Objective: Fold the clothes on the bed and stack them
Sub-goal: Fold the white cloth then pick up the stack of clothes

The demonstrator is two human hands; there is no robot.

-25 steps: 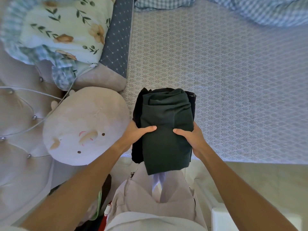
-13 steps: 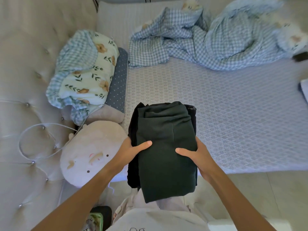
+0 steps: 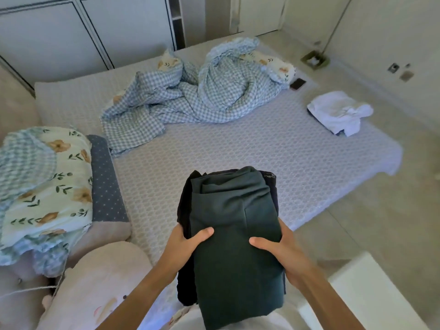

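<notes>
- My left hand [image 3: 183,244] grips the left edge of the stack of folded clothes [image 3: 232,236]; thumb on top, fingers underneath and hidden.
- My right hand [image 3: 281,252] grips the right edge of the same stack in the same way, thumb lying on the top cloth.
- The stack sits between my two hands, held in front of my body at the near edge of the bed [image 3: 238,148]; its top layer is a dark green garment, with black cloth showing along the left side and at the far right corner.
- Whether the far end of the stack touches the mattress cannot be told.
- Left of my left hand: a round pink plush cushion [image 3: 100,282], and beyond it a flowered pillow [image 3: 47,186].
- Straight ahead of my grip, well apart: a crumpled blue checked blanket [image 3: 190,101].
- Ahead and to the right of my right hand, near the far corner of the bed: a folded white garment [image 3: 338,113].
- Beyond it, a small dark flat object [image 3: 297,84], too small to identify.
</notes>
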